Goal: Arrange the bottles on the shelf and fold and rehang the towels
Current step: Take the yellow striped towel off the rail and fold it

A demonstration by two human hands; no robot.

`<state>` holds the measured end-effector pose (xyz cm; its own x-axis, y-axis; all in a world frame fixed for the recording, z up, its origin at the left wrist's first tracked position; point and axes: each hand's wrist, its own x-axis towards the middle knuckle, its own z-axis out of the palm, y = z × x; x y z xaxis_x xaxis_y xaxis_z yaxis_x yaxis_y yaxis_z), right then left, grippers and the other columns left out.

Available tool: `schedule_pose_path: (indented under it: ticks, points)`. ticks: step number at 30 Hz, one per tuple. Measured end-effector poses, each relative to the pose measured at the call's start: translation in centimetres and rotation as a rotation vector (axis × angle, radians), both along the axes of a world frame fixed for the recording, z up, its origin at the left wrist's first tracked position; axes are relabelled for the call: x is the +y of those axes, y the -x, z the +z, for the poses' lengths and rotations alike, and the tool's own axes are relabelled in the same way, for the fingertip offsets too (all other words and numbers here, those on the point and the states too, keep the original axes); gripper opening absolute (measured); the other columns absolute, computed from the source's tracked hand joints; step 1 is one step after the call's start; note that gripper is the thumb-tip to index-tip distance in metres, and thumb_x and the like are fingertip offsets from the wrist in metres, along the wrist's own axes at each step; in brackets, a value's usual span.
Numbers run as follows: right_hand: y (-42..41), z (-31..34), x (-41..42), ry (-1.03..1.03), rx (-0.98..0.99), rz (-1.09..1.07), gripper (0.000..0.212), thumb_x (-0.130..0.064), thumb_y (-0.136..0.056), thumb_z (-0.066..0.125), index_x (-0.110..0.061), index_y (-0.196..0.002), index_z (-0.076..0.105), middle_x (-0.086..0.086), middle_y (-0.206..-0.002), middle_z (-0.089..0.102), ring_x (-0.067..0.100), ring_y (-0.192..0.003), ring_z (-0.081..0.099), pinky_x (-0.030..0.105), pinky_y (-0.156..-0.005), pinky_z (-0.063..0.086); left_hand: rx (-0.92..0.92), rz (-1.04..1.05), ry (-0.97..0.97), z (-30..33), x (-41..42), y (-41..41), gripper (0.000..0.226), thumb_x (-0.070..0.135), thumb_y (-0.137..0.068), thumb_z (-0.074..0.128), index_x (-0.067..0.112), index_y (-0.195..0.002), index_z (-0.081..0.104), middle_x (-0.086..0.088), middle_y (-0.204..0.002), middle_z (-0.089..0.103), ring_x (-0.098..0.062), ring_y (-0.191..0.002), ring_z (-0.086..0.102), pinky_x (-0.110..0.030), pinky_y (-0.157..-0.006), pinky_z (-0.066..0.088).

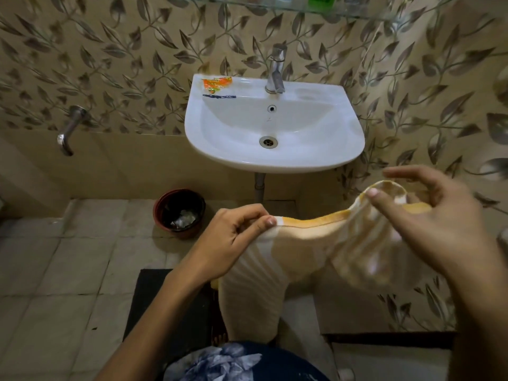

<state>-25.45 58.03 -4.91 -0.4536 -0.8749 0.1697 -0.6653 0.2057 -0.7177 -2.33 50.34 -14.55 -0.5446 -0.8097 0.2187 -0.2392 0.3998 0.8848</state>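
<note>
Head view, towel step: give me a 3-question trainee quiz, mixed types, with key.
1. True or false: the left hand pinches the towel at its orange-edged hem.
2. Multiple choice: what lies on the sink rim, left of the tap? A) a bar of soap B) an orange packet C) a toothbrush
3. Fill in: the dark bin stands on the floor, below and to the ____ of the sink.

Key
1. True; the right hand holds the other end, and the towel hangs between them.
2. B
3. left
</note>
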Motion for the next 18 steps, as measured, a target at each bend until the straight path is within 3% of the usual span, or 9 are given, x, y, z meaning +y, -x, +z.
schedule_pose_path:
  ticks: [5, 7, 9, 12, 15, 18]
  points:
    - [-4.4, -1.1, -1.1, -0.215, 0.038, 0.418, 0.037, -0.062, -0.071, 0.058, -0.047, -0.105, 0.062, -0.028, -0.093, 0.065, -0.005, -0.087, 0.059, 0.028, -0.074, 0.047, -0.039, -0.081, 0.062, 0.8, 0.5, 1.2, 0.033, 0.048, -0.092, 0.044, 0.022, -0.082, 0.061, -0.002, -0.062, 0.058, -0.013, -0.053, 0.051, -0.03, -0.048, 0.035]
    - [-5.3, -2.0, -1.7, -0.327, 0.09, 0.552, 0.034, -0.063, -0.079, 0.051, -0.043, -0.103, 0.063, -0.028, -0.081, 0.061, -0.008, -0.077, 0.055, 0.023, -0.07, 0.043, -0.028, -0.087, 0.087, 0.9, 0.5, 1.2, 0.03, 0.045, -0.093, 0.044, 0.023, -0.083, 0.061, 0.0, -0.063, 0.058, -0.009, -0.054, 0.052, -0.028, -0.049, 0.035]
    - [-5.5, -2.5, -2.2, -0.368, 0.116, 0.559, 0.031, -0.064, -0.08, 0.05, -0.038, -0.09, 0.064, -0.028, -0.065, 0.057, -0.009, -0.067, 0.052, 0.019, -0.06, 0.035, -0.04, -0.076, 0.08, 0.8, 0.4, 0.8, 0.033, 0.045, -0.093, 0.044, 0.02, -0.082, 0.063, -0.002, -0.062, 0.058, -0.009, -0.054, 0.052, -0.031, -0.05, 0.037]
    - [-5.1, -3.0, -2.5, -0.389, 0.134, 0.547, 0.035, -0.064, -0.076, 0.052, -0.031, -0.069, 0.059, -0.034, -0.059, 0.054, -0.009, -0.061, 0.05, 0.019, -0.052, 0.029, -0.085, -0.06, 0.051, 0.2, 0.4, 0.4, 0.038, 0.049, -0.091, 0.043, 0.02, -0.077, 0.062, -0.004, -0.059, 0.055, -0.012, -0.053, 0.05, -0.037, -0.049, 0.037]
    - [-4.7, -3.0, -2.5, -0.336, 0.086, 0.503, 0.031, -0.059, -0.075, 0.053, -0.03, -0.067, 0.059, -0.022, -0.059, 0.058, -0.002, -0.058, 0.052, 0.018, -0.052, 0.031, -0.075, -0.063, 0.008, -0.3, 0.5, 0.3, 0.045, 0.053, -0.091, 0.04, 0.018, -0.066, 0.051, -0.004, -0.056, 0.045, -0.01, -0.05, 0.043, -0.031, -0.049, 0.032]
    - [-4.0, -2.6, -2.4, -0.248, 0.024, 0.402, 0.028, -0.056, -0.071, 0.052, -0.03, -0.068, 0.061, -0.011, -0.063, 0.062, 0.003, -0.063, 0.055, 0.028, -0.058, 0.038, -0.036, -0.037, -0.052, -0.6, 0.1, -0.1, 0.052, 0.056, -0.09, 0.039, 0.015, -0.06, 0.049, -0.003, -0.054, 0.042, -0.013, -0.049, 0.04, -0.034, -0.048, 0.028]
